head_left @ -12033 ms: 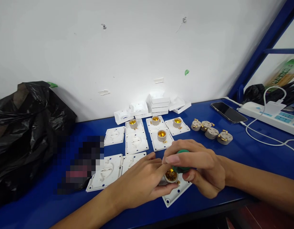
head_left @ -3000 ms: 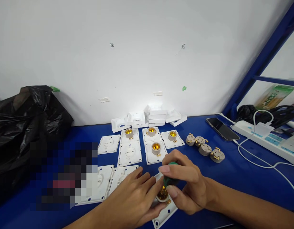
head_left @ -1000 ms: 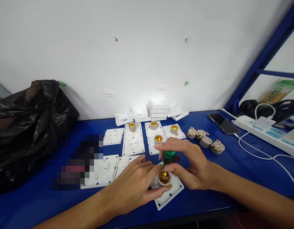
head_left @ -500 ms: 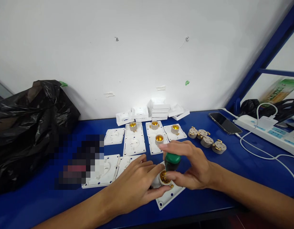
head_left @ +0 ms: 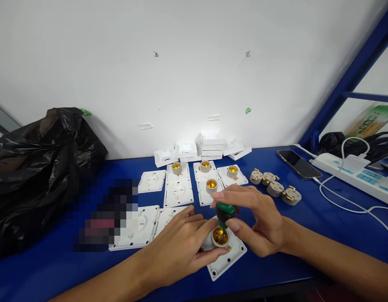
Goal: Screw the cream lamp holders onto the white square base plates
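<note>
My right hand (head_left: pixel 255 214) grips the green and black handle of a short screwdriver (head_left: pixel 226 214) between thumb and fingers. The tool points down into a round lamp socket (head_left: pixel 219 238) with a brass-coloured inside. That socket sits on a white square plate (head_left: pixel 227 262) at the table's front. My left hand (head_left: pixel 187 235) is closed around the socket, thumb on its near side and index finger on the far side. The screwdriver's tip is hidden inside the socket. Beyond my hands, more white plates (head_left: pixel 178 193) lie in rows, several bearing sockets (head_left: pixel 211 186).
Loose sockets (head_left: pixel 275 188) lie face down on the right. Behind them are a phone (head_left: pixel 298 164), a white power strip (head_left: pixel 360 173) and cables. White square covers (head_left: pixel 211 147) are stacked against the wall. A black plastic bag (head_left: pixel 45 176) fills the left side.
My right thumb and fingers have shifted on the screwdriver handle, and the thumb has moved slightly up and right, uncovering more of the socket. The left hand keeps its hold. The view has shifted slightly.
</note>
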Demonstrator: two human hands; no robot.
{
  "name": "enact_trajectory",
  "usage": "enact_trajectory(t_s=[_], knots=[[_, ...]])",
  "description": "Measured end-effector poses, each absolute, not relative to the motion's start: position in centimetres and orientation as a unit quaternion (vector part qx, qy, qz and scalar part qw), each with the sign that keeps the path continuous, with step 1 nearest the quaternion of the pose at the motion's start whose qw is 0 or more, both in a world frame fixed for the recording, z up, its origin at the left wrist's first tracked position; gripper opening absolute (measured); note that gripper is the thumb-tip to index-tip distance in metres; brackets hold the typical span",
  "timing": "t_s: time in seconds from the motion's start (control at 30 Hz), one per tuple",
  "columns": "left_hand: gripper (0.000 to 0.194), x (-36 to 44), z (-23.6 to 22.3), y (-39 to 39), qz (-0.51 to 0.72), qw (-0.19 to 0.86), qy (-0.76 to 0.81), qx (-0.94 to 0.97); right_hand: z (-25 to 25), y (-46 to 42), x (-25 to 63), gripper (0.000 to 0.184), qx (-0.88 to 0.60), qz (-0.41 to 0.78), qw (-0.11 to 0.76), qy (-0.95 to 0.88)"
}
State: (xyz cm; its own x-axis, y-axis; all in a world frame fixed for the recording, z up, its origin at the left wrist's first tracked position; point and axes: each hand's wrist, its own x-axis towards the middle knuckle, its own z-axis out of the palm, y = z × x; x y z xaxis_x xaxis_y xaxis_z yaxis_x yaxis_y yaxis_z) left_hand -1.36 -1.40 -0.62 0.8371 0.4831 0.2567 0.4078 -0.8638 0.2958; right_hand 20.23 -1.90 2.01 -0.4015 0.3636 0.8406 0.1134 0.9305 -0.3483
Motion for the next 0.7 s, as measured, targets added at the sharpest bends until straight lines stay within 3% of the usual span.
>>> enact_trajectory(t_s=[0.3,0.7], knots=[[0.03,-1.4,-0.5,-1.5,0.153,0.132,0.238,0.95,1.6,-2.0,20.5,0.045,-0.153,0.217,0.486,-0.833],[0.032,-1.5,-0.8,-1.7,0.142,0.122,0.259,0.947,0.5,-1.4,20.6,0.051,-0.182,0.131,0.578,-0.784]])
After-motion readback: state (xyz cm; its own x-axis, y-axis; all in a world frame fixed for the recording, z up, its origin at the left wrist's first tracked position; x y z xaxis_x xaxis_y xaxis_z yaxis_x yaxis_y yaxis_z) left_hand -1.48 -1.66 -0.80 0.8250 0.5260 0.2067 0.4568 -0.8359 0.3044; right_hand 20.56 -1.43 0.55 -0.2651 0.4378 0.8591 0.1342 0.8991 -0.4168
